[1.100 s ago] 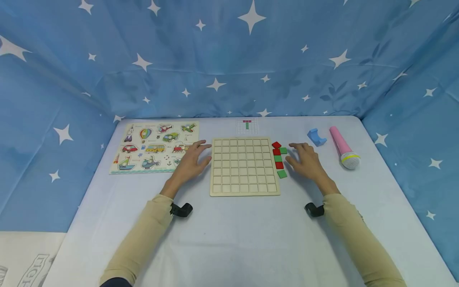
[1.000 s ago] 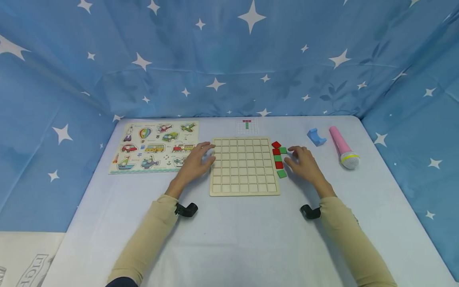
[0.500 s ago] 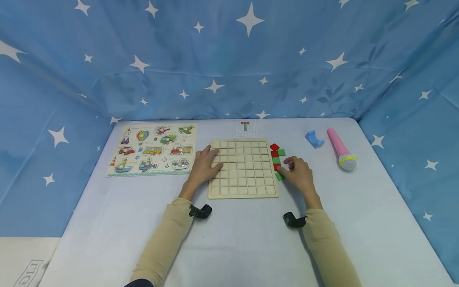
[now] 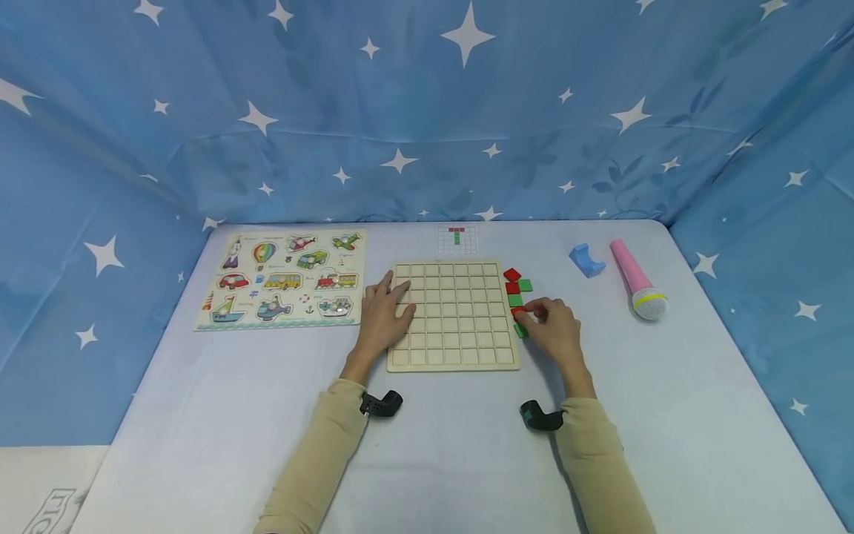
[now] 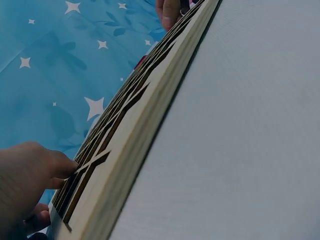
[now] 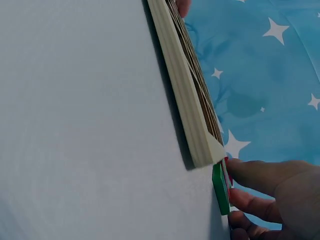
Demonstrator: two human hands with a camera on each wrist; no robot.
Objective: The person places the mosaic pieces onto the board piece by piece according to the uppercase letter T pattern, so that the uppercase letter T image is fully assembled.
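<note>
A wooden grid board [image 4: 454, 360] lies flat on the table. My left hand [image 4: 382, 315] rests on its left edge, fingers spread and fairly straight; the left wrist view shows the thumb touching the grid. Along the board's right side is a short row of red and green square tiles. There my right hand [image 4: 557, 326] pinches a red tile [image 4: 517, 312] between thumb and fingers, partly covering it. A green tile [image 6: 220, 187] lies just in front of the right fingertips. Farther up the row are another green tile [image 4: 514, 300] and a tilted red tile [image 4: 512, 274].
Behind the board lies a small pattern card [image 4: 457, 239] with a red and green T. A picture puzzle [image 4: 310, 315] of vehicles is at the left. A blue curved block [image 4: 586, 261] and a pink toy microphone [image 4: 634, 274] lie at the right. A starry curtain [image 4: 427, 111] closes the back.
My left hand has moved right onto the board's left edge. My right hand has come down and left from beside the tiles and now pinches a red one.
</note>
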